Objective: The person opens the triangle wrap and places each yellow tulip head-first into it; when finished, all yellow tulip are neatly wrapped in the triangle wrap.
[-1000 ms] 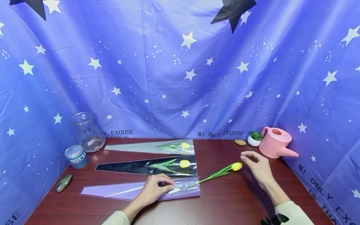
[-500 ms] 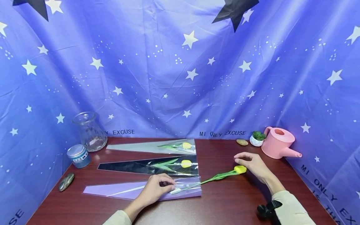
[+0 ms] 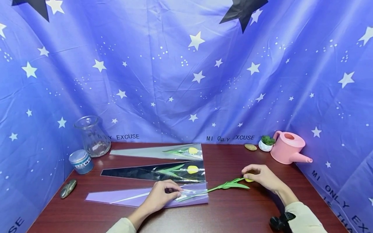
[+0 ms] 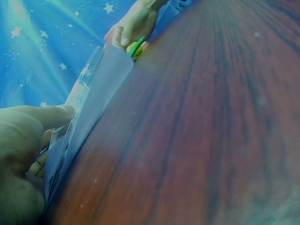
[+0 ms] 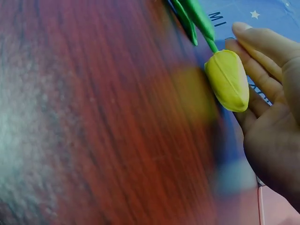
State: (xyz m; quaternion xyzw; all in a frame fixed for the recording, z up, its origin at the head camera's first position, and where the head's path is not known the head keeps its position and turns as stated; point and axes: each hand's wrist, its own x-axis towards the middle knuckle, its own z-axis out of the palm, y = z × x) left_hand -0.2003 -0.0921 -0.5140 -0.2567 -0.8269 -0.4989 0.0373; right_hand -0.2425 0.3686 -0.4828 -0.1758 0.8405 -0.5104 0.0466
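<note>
A yellow artificial tulip (image 5: 227,80) extends from the right end of a purple flower sleeve (image 3: 116,196), its stem lying partly inside the clear front. My left hand (image 3: 161,194) pinches the sleeve near its wide end; in the left wrist view the thumb (image 4: 58,115) lies on the clear film, other fingers partly hidden behind. At the tulip's head, my right hand (image 3: 266,178) has its fingers beside the bloom and stem. The right wrist view shows a gap between thumb and fingers, with the bloom outside it. From the head view, the hand covers part of the bloom.
Behind lie a black sleeve (image 3: 125,173) and a grey sleeve (image 3: 137,152), each with a yellow tulip. A glass vase (image 3: 94,139), lidded jar (image 3: 81,162) and dark stone (image 3: 68,188) stand left. A tan stone (image 3: 250,147), potted succulent (image 3: 265,144) and pink watering can (image 3: 287,149) are at right.
My right hand has moved left and down onto the tulip's head. The tulip has turned, its leaves now spreading toward the front. My left hand has stayed on the purple sleeve.
</note>
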